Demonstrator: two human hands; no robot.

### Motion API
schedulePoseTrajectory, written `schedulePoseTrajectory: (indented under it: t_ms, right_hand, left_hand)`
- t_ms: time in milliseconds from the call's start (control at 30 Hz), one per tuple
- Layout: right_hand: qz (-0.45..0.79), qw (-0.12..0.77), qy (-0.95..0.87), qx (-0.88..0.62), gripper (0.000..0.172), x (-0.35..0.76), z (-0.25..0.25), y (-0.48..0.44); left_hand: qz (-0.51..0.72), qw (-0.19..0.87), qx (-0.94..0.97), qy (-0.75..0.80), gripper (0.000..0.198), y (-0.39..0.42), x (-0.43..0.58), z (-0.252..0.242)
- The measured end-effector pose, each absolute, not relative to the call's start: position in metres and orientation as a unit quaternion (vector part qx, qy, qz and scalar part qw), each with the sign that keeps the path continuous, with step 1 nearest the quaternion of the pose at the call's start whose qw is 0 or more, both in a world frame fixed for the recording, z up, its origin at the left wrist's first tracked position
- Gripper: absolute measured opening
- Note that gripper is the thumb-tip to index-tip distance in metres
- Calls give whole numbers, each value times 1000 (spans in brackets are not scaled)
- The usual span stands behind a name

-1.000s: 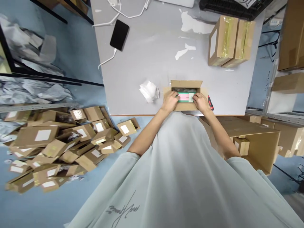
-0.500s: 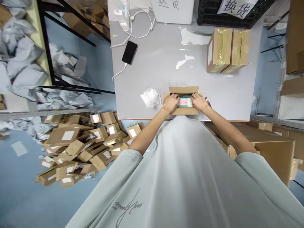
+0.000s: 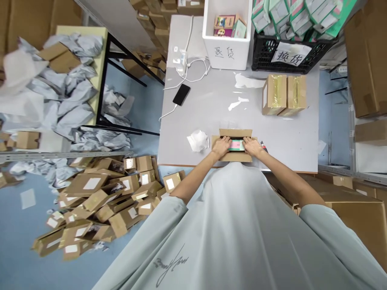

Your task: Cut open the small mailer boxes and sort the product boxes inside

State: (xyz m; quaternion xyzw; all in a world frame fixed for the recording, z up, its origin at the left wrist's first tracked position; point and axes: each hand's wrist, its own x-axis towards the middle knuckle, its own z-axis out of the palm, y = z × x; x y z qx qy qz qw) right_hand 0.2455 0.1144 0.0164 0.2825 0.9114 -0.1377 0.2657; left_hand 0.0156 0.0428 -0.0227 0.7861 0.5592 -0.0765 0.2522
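An open cardboard box (image 3: 235, 133) lies at the near edge of the grey table (image 3: 211, 108). Inside it sits a pink-and-green packet (image 3: 236, 144). My left hand (image 3: 222, 146) presses on the packet's left end with fingers curled. On the packet's right end rests my right hand (image 3: 251, 146), fingers bent the same way. Both hands reach into the box. A crumpled white paper (image 3: 198, 140) lies just left of the box.
Two taped cardboard boxes (image 3: 284, 95) stand at the table's right. A black phone (image 3: 181, 94) on a white cable, a white bin (image 3: 227, 36) and a black crate (image 3: 290, 52) sit further back. Several small parcels (image 3: 102, 197) are heaped on the blue floor at left.
The view has tilted up and back, so the table's far end, the bin and the crate now show. Both hands stay on the packet inside the box.
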Motion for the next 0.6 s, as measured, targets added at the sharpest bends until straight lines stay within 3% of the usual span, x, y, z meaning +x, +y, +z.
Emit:
schedulePoseTrajectory:
  t_ms: [300,600]
  right_hand:
    - [-130,257,910,298,46,239,14,114]
    - [-143,205,924,290,25,267,30,117]
  left_hand:
    - [-29,252,786,564,47,45,16,-32]
    - [68,267,777,567,40,36,-12,-27]
